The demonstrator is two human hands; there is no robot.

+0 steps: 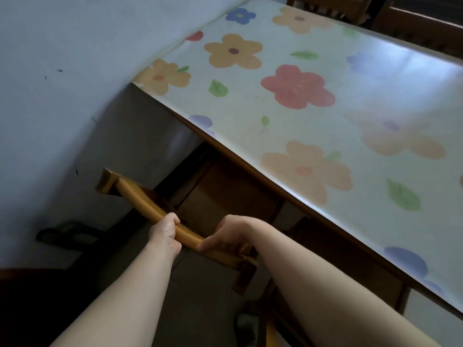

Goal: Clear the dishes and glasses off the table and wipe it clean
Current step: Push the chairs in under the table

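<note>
Entry: chair at the dining table, both hands on it. Far left, pale wall (62,71), with a dark, blurred object (65,234) on the floor at its foot, possibly footwear; cannot tell. Next, a wooden chair, its curved top rail (140,196) running diagonally from the wall side toward the person. Left hand (165,231): fingers and thumb wrapped round the rail near its middle. Right hand (228,236): clamped over the rail just beside it, nearer the right post; the two hands are close but apart. Chair seat (225,196): partly tucked beneath the table edge. Right of that, tabletop (313,116): glossy floral cover, window glare toward the far right; of the dishes and glasses nothing shows in this view. Top right, further chairs (330,6) at the far side. Step in hand, as judged: shifting the chair, either to reach the near edge or to close it up against the table. Handling notes: space both grips evenly so the chair travels straight; lift slightly rather than drag; watch the left post against the wall and the seat front against the table's underside; mind the dark object on the floor; keep knuckles away from the table edge.
</note>
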